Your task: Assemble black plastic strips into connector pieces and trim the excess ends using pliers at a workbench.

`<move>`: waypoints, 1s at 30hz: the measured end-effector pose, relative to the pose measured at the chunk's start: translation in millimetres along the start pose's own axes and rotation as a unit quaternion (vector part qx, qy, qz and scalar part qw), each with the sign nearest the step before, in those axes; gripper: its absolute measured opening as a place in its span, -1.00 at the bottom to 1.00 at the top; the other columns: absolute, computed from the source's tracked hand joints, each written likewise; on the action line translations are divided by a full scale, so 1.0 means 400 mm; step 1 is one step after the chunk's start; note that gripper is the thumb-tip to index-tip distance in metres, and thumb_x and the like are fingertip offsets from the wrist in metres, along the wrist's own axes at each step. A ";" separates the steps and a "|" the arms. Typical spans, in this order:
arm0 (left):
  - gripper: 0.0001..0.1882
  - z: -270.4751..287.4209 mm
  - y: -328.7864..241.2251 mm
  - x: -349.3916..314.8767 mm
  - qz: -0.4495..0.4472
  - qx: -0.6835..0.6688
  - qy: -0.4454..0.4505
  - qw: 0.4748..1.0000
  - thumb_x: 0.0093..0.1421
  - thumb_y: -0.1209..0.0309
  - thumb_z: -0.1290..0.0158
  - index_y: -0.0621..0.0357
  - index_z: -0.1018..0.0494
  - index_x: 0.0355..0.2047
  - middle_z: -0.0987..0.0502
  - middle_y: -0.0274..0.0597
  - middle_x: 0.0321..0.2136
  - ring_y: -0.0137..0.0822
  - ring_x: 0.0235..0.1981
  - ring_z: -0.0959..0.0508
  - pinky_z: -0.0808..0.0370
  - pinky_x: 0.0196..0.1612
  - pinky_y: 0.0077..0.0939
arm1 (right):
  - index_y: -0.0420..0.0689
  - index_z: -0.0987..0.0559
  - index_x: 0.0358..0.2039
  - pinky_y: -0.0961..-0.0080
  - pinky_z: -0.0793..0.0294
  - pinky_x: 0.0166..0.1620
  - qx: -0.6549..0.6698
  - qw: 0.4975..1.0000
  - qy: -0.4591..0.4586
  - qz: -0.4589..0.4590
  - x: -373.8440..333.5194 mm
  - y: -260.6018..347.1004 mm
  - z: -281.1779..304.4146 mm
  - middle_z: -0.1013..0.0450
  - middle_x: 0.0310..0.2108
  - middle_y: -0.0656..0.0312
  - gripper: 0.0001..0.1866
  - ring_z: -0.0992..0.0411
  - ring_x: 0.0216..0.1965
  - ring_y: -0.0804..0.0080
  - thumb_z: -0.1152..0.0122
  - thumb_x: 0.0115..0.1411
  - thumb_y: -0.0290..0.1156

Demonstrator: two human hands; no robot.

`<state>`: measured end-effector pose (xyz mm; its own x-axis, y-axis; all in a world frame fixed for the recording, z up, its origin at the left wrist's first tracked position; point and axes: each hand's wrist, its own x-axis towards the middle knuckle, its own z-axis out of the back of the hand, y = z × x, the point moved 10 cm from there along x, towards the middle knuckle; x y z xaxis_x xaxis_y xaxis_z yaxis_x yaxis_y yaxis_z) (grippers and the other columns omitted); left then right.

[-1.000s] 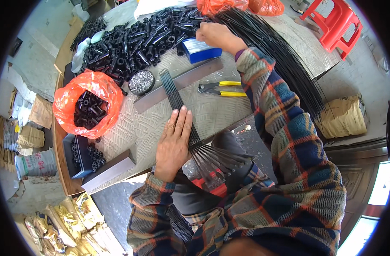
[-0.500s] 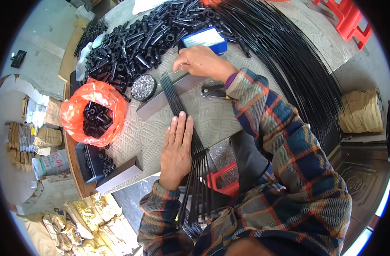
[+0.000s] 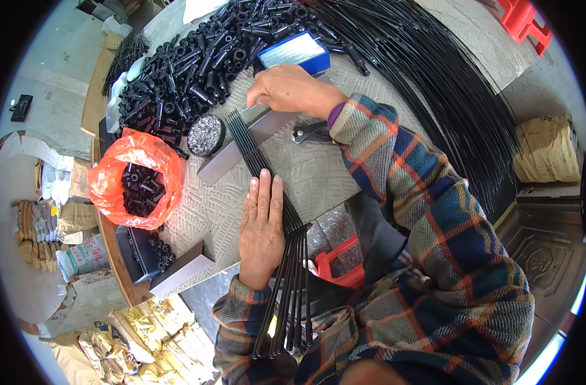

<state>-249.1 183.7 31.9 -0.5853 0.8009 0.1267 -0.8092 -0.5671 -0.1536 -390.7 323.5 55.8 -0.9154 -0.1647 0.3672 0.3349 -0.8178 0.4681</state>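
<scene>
- Left hand (image 3: 262, 234): fingers extended flat, side by side, gripping nothing; they rest over the black rods (image 3: 292, 215) on the desk (image 3: 322, 170).
- Right hand (image 3: 286, 90): fingers pinched together on a thin strand (image 3: 243, 106), near the rod tips.
- Metal bar (image 3: 217, 164): beneath the rods, ahead of the left fingers.
- Blue box (image 3: 315, 64): just beyond the right fingers.

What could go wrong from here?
The rods overhang the table and fan out, so they might slip if the left hand lifts. The right hand is close to the blue box and might nudge it. The open tin of silvery bits, near the rods' upper ends, could spill if bumped.
</scene>
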 end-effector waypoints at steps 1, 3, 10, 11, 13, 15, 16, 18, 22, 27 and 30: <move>-0.37 -0.002 0.000 -0.001 -0.001 0.007 -0.001 1.000 0.00 0.64 0.22 0.23 -0.06 0.17 -0.02 0.02 0.21 -0.08 0.23 -0.04 -0.04 0.22 -0.29 | 0.11 -0.61 -0.36 0.33 -0.42 -0.27 0.007 1.000 -0.001 0.004 -0.002 0.001 -0.001 -0.52 -0.42 0.23 -0.82 -0.48 -0.33 0.21 -0.16 -0.02 -0.42; -0.37 0.000 0.000 -0.005 -0.003 0.013 -0.003 1.000 0.00 0.63 0.22 0.23 -0.06 0.17 -0.02 0.02 0.21 -0.08 0.23 -0.05 -0.04 0.22 -0.29 | 0.12 -0.61 -0.36 0.33 -0.42 -0.28 0.013 1.000 -0.002 0.008 -0.002 0.007 0.000 -0.52 -0.42 0.24 -0.82 -0.48 -0.33 0.21 -0.16 -0.02 -0.42; -0.37 0.005 0.005 -0.004 0.006 0.002 -0.001 1.000 0.01 0.61 0.23 0.19 -0.05 0.18 0.00 -0.03 0.22 -0.09 0.23 -0.04 -0.04 0.22 -0.27 | 0.06 -0.56 -0.40 0.34 -0.37 -0.40 -0.031 0.995 -0.034 0.084 0.006 0.065 -0.007 -0.41 -0.46 0.33 -0.90 -0.43 -0.38 0.28 -0.10 0.06 -0.38; -0.36 0.003 0.007 -0.003 0.007 0.002 0.001 1.000 0.01 0.61 0.22 0.18 -0.04 0.18 0.00 -0.05 0.22 -0.10 0.24 -0.03 -0.02 0.23 -0.26 | 0.05 -0.54 -0.41 0.35 -0.36 -0.41 -0.039 0.993 -0.043 0.098 0.009 0.075 -0.005 -0.39 -0.47 0.34 -0.92 -0.43 -0.39 0.29 -0.09 0.07 -0.37; -0.35 0.000 0.004 -0.001 0.010 0.013 0.011 1.000 0.01 0.59 0.22 0.16 -0.03 0.19 0.01 -0.07 0.23 -0.10 0.25 -0.01 0.01 0.23 -0.25 | 0.05 -0.53 -0.42 0.35 -0.35 -0.41 -0.044 0.994 -0.030 0.097 0.008 0.071 -0.006 -0.39 -0.46 0.34 -0.93 -0.43 -0.39 0.29 -0.08 0.07 -0.37; -0.33 -0.003 0.006 0.000 0.010 0.004 0.031 0.999 0.01 0.56 0.21 0.15 0.00 0.20 0.04 -0.09 0.23 -0.12 0.26 0.03 0.07 0.24 -0.23 | 0.02 -0.50 -0.36 0.32 -0.36 -0.40 -0.048 0.994 -0.005 0.094 0.014 0.064 -0.017 -0.39 -0.44 0.33 -0.90 -0.43 -0.37 0.27 -0.07 0.08 -0.38; -0.33 -0.003 0.010 0.000 0.013 0.004 0.030 0.999 0.01 0.56 0.21 0.15 0.00 0.20 0.04 -0.09 0.23 -0.12 0.26 0.03 0.07 0.24 -0.23 | 0.02 -0.50 -0.36 0.32 -0.36 -0.40 -0.048 0.994 -0.004 0.098 0.018 0.066 -0.027 -0.39 -0.44 0.33 -0.90 -0.43 -0.37 0.27 -0.07 0.08 -0.38; -0.03 -0.008 -0.004 0.001 -0.030 0.067 0.026 0.997 -0.13 -0.08 -0.12 0.28 -0.04 0.16 -0.01 0.08 0.19 0.01 0.23 -0.01 0.00 0.22 -0.21 | -0.01 -0.45 -0.28 0.28 -0.37 -0.39 -0.030 0.993 -0.041 0.111 0.022 0.074 -0.023 -0.39 -0.42 0.28 -0.84 -0.43 -0.37 0.21 -0.08 0.07 -0.41; -0.04 -0.001 -0.013 0.010 -0.034 0.067 0.008 0.997 -0.13 -0.04 -0.13 0.28 -0.05 0.16 -0.02 0.09 0.18 0.03 0.22 -0.03 -0.03 0.21 -0.22 | -0.05 -0.40 -0.26 0.25 -0.37 -0.39 -0.005 0.986 -0.094 0.138 -0.001 0.093 0.040 -0.40 -0.41 0.24 -0.78 -0.43 -0.38 0.14 -0.11 0.03 -0.44; -0.34 0.006 0.008 -0.016 -0.012 0.013 -0.008 1.000 0.01 0.57 0.21 0.18 -0.01 0.19 0.01 -0.03 0.21 -0.07 0.23 -0.03 -0.08 0.21 -0.30 | -0.13 -0.48 -0.51 0.29 -0.41 -0.44 -0.174 0.981 -0.017 0.080 -0.002 0.075 0.011 -0.42 -0.39 0.13 -0.91 -0.46 -0.41 0.14 -0.03 -0.09 -0.55; -0.33 0.008 0.000 -0.009 -0.018 -0.006 -0.010 1.000 0.00 0.57 0.19 0.17 -0.01 0.20 0.01 -0.03 0.22 -0.07 0.24 -0.02 -0.05 0.22 -0.28 | -0.11 -0.48 -0.53 0.28 -0.42 -0.44 -0.120 0.986 -0.023 0.111 0.000 0.080 0.006 -0.41 -0.41 0.14 -0.92 -0.45 -0.42 0.15 -0.03 -0.08 -0.54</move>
<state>-247.0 180.1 34.4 -0.5570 0.8167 0.1509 -0.8290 -0.5357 -0.1606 -379.3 298.6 72.9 -0.8129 -0.3338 0.4773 0.4582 -0.8724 0.1703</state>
